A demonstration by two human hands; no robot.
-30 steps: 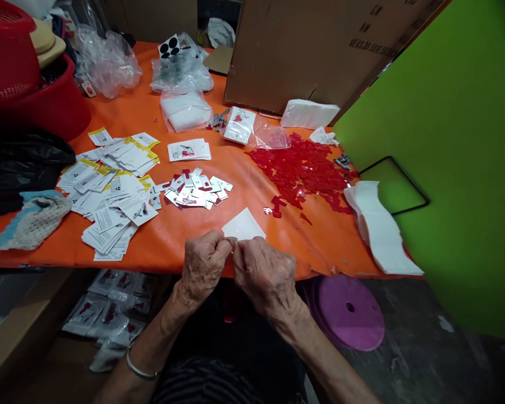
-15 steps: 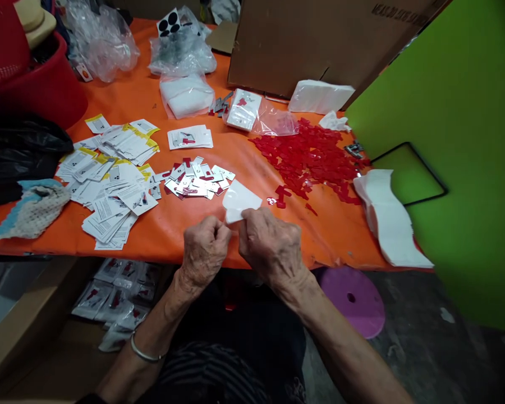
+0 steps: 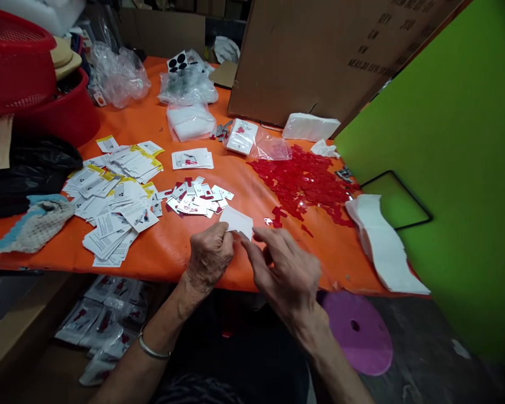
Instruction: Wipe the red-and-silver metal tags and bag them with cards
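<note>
My left hand [image 3: 210, 252] is closed, thumb and fingers pinching the lower left edge of a small white sheet [image 3: 238, 220]. Whether this is bare card or card in a clear bag, I cannot tell. At the sheet's lower right, my right hand [image 3: 284, 264] has thumb and forefinger apart, slightly blurred, with nothing visible between them. Just beyond the sheet lies a heap of small white-and-red pieces [image 3: 193, 199]. Flat red plastic pieces [image 3: 303, 182] are spread to the right, a few of them close to my right hand.
Printed cards [image 3: 118, 196] pile up at left, beside a knitted cloth [image 3: 46, 224]. A short card stack [image 3: 192, 159], bagged cards [image 3: 242, 136] and a large carton [image 3: 303, 62] stand farther back. White strips [image 3: 382, 247] overhang the right edge; a purple stool [image 3: 357, 336] is below.
My right hand has let go of the white sheet and its fingers have spread, moving slightly right. My left hand keeps its pinch. The view has tilted upward.
</note>
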